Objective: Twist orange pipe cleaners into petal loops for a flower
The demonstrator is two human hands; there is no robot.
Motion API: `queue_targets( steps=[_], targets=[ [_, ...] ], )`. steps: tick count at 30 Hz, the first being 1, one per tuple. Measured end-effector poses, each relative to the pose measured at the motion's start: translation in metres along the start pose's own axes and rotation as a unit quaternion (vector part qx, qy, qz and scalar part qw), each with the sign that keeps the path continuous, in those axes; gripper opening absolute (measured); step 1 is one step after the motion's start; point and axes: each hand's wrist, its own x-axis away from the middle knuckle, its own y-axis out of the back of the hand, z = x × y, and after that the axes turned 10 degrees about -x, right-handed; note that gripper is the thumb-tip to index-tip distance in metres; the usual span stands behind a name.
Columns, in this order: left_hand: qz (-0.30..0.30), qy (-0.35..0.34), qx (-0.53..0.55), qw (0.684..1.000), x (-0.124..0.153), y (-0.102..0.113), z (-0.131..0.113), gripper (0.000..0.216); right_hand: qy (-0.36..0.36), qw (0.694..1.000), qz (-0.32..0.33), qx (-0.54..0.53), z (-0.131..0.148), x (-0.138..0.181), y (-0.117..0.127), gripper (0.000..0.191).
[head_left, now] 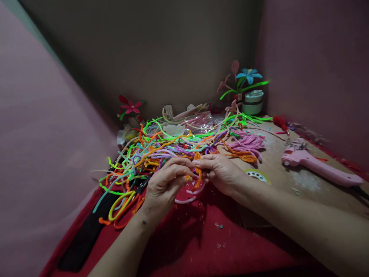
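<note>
Between my two hands is an orange pipe cleaner (198, 172), bent into a narrow loop. My left hand (165, 181) pinches its lower left end, where a bit of orange shows at the fingertips. From the other side, my right hand (220, 173) grips the upper part of the loop between thumb and fingers. Just behind the hands spreads a tangled heap of multicoloured pipe cleaners (173, 148). Scissors with yellow and orange handles (122, 207) lie to the left of my left hand. A roll of clear tape (257, 176) rests partly behind my right forearm.
A pink glue gun (319, 165) lies on the brown board (276, 154) at right. Bundled pink pipe cleaners (245, 143) sit nearer the middle. Pipe-cleaner flowers (249, 76) and a pale green container (253, 103) stand at the back. Red cloth (225, 246) covers the table front.
</note>
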Motion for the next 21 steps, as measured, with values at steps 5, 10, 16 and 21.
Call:
queue_targets(
  steps=[5, 10, 16, 21],
  targets=[
    [0.004, 0.060, -0.011, 0.998, 0.0012, 0.0014, -0.0052, 0.011, 0.008, 0.999, 0.015, 0.037, -0.0016, 0.0012, 0.0013, 0.019],
    [0.042, -0.007, -0.146, 0.988, 0.0016, 0.0020, -0.0056, 0.012, 0.000, 0.997, 0.004, 0.080, -0.0014, 0.0017, 0.0020, 0.021],
    [0.040, -0.094, -0.315, 0.944, 0.0011, -0.0009, -0.0033, 0.015, -0.002, 0.993, -0.021, 0.119, 0.0004, 0.0048, -0.0023, 0.023],
    [0.040, -0.119, -0.356, 0.926, 0.0030, -0.0060, 0.0014, 0.014, 0.016, 0.986, -0.036, 0.159, 0.0008, 0.0080, -0.0055, 0.024]
  ],
)
